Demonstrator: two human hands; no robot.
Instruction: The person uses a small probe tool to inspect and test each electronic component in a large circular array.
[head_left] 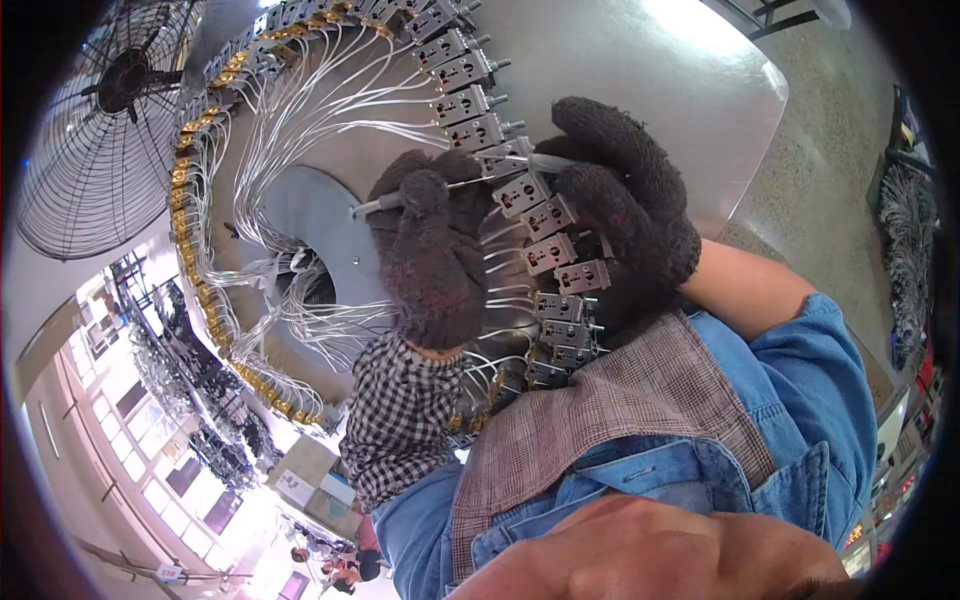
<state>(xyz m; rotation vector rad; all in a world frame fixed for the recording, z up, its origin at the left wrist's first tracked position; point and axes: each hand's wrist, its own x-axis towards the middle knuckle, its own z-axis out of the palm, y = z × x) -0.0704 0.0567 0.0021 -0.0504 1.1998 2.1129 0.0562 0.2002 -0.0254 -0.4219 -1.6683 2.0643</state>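
dark-gloved l hand (428,255) grips thin pale rod (378,204), dark-gloved r hand (640,195) grey tube (548,163); silver metal boxes (464,104) mostly w/ white wires (385,126), what's left unclear.

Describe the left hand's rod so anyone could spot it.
Find the curved row of metal blocks. Beside it, the gloved left hand holds the slim pale rod, its end jutting over the grey disc. It is straighter and thicker than the white wires.
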